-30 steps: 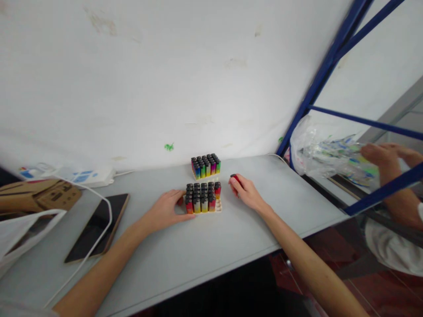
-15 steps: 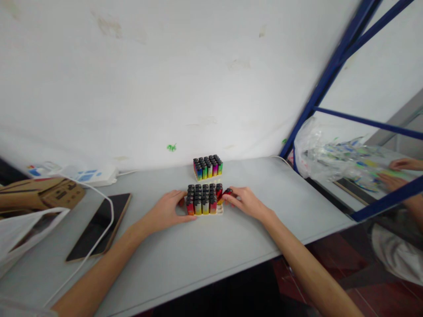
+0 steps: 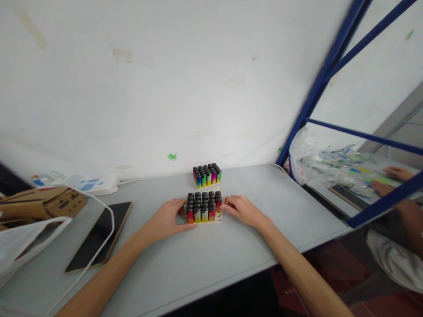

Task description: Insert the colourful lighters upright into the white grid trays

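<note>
A small pale tray (image 3: 216, 221) of lighters (image 3: 205, 214) stands on the grey table in front of me. The lighters are upright in rows, black-topped, with red, yellow and clear bodies. The front right corner of the tray holds no lighter. My left hand (image 3: 168, 219) clasps the tray's left side, its thumb along the front edge. At the right column, the fingertips of my right hand (image 3: 243, 209) are bent together against a red lighter (image 3: 218, 202). That lighter is upright in the tray, and my fingers partly hide the contact.
A second tray of multicoloured lighters (image 3: 207, 175) stands behind, near the wall. To the left lie a dark tablet (image 3: 99, 237), a white cable (image 3: 113, 215), a cardboard box (image 3: 49, 204) and a white power strip (image 3: 99, 184). Beyond the blue frame (image 3: 317, 97), another person's hands (image 3: 383, 187) work near plastic bags (image 3: 307, 158).
The tilted lighter in my right hand is now upright in the tray's right column. My right hand has come slightly closer to the tray. My left hand keeps its hold. The camera view has shifted slightly.
</note>
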### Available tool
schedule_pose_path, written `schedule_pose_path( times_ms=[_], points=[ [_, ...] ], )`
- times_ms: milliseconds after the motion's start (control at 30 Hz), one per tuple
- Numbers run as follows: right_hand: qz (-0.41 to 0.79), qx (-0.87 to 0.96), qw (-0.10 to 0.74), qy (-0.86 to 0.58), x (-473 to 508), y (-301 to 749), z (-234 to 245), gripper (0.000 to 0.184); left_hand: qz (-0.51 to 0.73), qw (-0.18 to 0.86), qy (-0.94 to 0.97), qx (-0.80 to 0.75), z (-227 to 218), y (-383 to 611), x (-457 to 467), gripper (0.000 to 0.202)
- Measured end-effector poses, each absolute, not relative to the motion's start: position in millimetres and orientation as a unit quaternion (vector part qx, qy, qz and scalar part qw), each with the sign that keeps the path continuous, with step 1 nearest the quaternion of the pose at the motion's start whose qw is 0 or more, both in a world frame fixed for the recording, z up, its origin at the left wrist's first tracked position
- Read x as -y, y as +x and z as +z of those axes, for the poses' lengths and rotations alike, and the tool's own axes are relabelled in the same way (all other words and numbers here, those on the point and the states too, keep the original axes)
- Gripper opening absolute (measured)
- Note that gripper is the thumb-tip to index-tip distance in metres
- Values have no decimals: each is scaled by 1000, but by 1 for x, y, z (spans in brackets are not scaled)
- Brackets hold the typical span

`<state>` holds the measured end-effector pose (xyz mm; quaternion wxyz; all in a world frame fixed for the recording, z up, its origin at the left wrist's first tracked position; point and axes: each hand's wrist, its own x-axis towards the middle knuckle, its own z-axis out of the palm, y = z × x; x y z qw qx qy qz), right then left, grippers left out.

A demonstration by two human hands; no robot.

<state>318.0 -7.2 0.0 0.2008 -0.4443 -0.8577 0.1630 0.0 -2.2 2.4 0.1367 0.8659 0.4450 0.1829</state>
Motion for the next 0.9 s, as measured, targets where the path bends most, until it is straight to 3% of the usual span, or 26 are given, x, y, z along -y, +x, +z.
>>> schedule_pose_path(
  times_ms=[300,467,567,667,733,800,900],
  points=[
    [172,750,376,-517,-22,325,-17,48,170,56,845,-503,-1,29,-8,56],
    [345,596,508,-518,-70,316,-21,44,163,43,819,-549,1,56,-26,54],
    [411,536,543,-500,-102,301,-24,55,165,33,784,-598,-3,68,-30,52],
    [458,501,560,-475,-125,282,-29,66,203,42,745,-634,-11,70,-31,69],
    [486,489,566,-453,-134,272,-31,71,287,95,734,-608,-16,67,-36,88],
    [514,480,572,-422,-139,264,-30,72,402,216,712,-533,-20,63,-44,97],
    [572,446,585,-364,-143,259,-25,65,584,443,516,-443,-25,61,-65,80]
  ],
)
